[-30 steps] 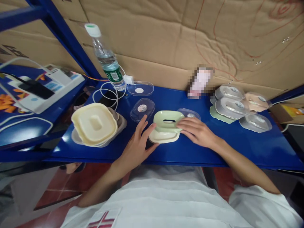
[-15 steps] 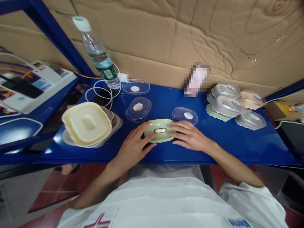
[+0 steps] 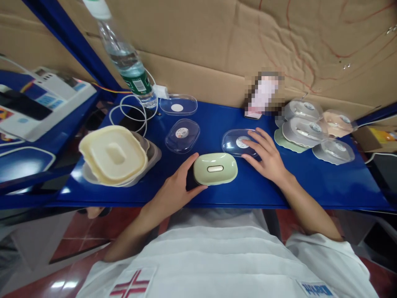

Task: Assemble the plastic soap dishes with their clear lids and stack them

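A pale green soap dish (image 3: 221,176) with a small white oblong piece in its middle lies near the front edge of the blue table. My left hand (image 3: 180,180) grips its left end, thumb on the near side and fingers on the far side. Just beyond the dish to the right is a clear plastic lid (image 3: 231,142) with a round white sticker. My right hand (image 3: 268,159) is spread over that lid's right part, fingertips on or just above it; whether they press on it I cannot tell.
Two more clear lids (image 3: 182,134) lie behind my left hand. Stacked cream and grey dishes (image 3: 113,153) stand at left, with a water bottle (image 3: 127,62) and white cable behind. Several lidded dishes (image 3: 302,130) are piled at right, near a blurred phone (image 3: 262,97).
My right hand has left the soap dish and moved right and away from me onto the clear lid. The left hand stays at the dish's left end, its fingers now off the inside.
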`<state>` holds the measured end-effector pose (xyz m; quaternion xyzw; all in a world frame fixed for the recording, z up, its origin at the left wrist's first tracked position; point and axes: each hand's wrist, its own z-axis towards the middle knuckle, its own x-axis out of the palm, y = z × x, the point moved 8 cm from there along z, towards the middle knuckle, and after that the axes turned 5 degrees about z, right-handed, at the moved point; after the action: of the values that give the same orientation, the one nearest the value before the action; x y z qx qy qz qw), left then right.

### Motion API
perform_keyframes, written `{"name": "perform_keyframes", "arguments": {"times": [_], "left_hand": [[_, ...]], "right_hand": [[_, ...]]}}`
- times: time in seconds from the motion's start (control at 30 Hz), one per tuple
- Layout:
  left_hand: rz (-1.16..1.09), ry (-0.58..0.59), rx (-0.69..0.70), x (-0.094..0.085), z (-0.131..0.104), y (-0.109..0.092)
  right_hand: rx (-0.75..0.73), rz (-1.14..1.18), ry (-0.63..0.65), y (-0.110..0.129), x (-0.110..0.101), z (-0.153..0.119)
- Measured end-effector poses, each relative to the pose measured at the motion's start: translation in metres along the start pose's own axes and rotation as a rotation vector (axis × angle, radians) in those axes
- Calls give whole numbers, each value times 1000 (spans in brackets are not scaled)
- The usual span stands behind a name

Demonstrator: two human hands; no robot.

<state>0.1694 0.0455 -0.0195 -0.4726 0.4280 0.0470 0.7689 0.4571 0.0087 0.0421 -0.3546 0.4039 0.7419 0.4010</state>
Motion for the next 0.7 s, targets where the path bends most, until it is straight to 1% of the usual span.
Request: {"name": "perform_keyframes", "arguments": {"times": [0.07,0.13,0.23,0.33,0.47,0.53,0.6,0.67,0.7], "left_hand": [[-13,32,7,1,0,-2],[1,52,20,1,1,-5],[30,57,55,0,3,-9],[54,56,74,0,4,-10],[58,58,78,1,3,-10],[53,60,77,1,3,-9],[46,61,74,1,3,-9],[36,58,65,1,3,-8],[32,59,61,2,3,-7]], "right_hand": [[-4,-19,-33,13,-3,0],[18,-19,-27,14,-3,0],[29,14,15,4,4,0],[45,36,31,-9,12,0],[133,53,32,-24,24,0],[184,65,-4,-28,23,1],[219,93,-57,-27,16,1],[205,153,-93,-18,8,1],[174,186,-88,-11,6,0]]}}
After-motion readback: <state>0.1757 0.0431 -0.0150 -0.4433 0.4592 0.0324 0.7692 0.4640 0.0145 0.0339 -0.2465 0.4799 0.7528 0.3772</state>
